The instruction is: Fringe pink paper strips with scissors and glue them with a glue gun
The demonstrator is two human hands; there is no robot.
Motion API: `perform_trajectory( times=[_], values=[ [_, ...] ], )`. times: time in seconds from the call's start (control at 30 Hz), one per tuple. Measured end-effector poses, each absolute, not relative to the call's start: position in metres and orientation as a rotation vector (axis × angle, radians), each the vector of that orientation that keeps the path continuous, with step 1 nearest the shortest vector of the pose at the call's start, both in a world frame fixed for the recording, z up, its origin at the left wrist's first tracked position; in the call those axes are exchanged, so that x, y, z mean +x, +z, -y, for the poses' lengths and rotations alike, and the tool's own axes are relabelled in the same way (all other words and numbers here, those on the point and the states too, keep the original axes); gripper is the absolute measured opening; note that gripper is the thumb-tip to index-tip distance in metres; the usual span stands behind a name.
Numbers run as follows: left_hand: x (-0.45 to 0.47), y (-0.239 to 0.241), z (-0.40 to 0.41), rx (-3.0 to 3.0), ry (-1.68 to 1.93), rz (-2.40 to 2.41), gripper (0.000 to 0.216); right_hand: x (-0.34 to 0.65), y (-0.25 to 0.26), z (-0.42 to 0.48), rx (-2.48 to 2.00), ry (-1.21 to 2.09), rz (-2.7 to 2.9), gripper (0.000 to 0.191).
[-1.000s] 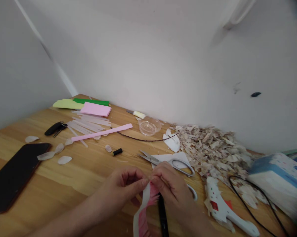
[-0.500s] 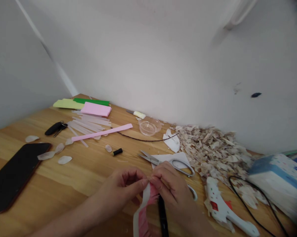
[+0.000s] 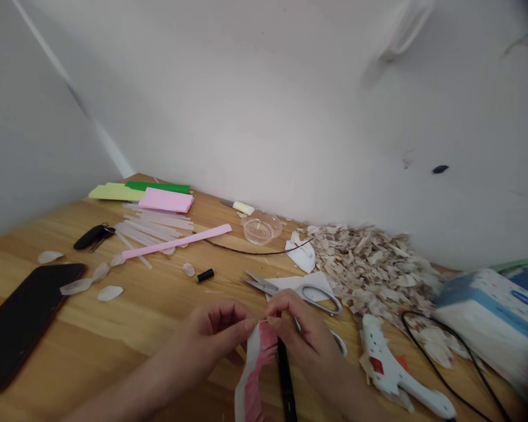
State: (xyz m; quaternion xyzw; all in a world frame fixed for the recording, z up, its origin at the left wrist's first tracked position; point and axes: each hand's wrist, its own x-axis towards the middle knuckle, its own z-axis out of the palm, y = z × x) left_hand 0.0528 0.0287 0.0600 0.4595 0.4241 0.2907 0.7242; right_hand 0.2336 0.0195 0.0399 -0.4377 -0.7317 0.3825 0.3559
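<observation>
both hands met just in front of the scissors [image 3: 299, 291], on the near side of them. the left hand [image 3: 217, 329] had thumb and forefinger closed together on the top end of a pink and white strip [image 3: 252, 366], and the right hand [image 3: 305, 337] pinched that same end from the other side, so the fingertips of the two hands nearly touched. the strip hung down from the pinch toward the person, in front of the scissors and clear of them. a black stick [image 3: 283, 378] ran down from under the right hand, just beside the strip; whether that hand gripped it could not be told.

the scissors lay shut on a white card on the wooden table [image 3: 136, 316]. right of the scissors and a little nearer lay a white glue gun [image 3: 398, 375] with its black cord [image 3: 439, 360]. behind and to the right of the scissors spread a heap of paper scraps [image 3: 369, 264], and farther right stood a blue and white box [image 3: 487, 313]. behind the scissors sat a small clear dish [image 3: 261, 227]. left of the scissors lay a small black cap [image 3: 205, 275], then a long pink strip [image 3: 176, 241] and clear glue sticks [image 3: 153, 223], and far to the left a dark phone [image 3: 20, 322].
</observation>
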Motion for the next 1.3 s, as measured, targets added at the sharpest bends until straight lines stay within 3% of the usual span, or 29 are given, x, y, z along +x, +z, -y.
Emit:
perform_trajectory(
  times=[0.37,0.47,0.7,0.97,1.3],
  values=[
    [0.054,0.058,-0.027,1.008,0.625,-0.928,0.035,0.231,0.036,-0.019,-1.146,0.862,1.882,0.019],
    [0.053,0.060,-0.028,1.021,0.639,-0.924,0.032,0.232,0.037,-0.020,-1.187,0.970,1.836,0.017],
    [0.049,0.057,-0.030,1.134,0.764,-0.958,0.022,0.238,0.039,-0.023,-1.291,1.290,1.666,0.041],
    [0.052,0.048,-0.027,1.125,0.887,-1.014,0.018,0.233,0.042,-0.019,-1.163,1.304,1.577,0.023],
    [0.052,0.049,-0.029,1.034,0.909,-0.949,0.019,0.230,0.043,-0.023,-1.166,1.251,1.380,0.025]
  ],
)
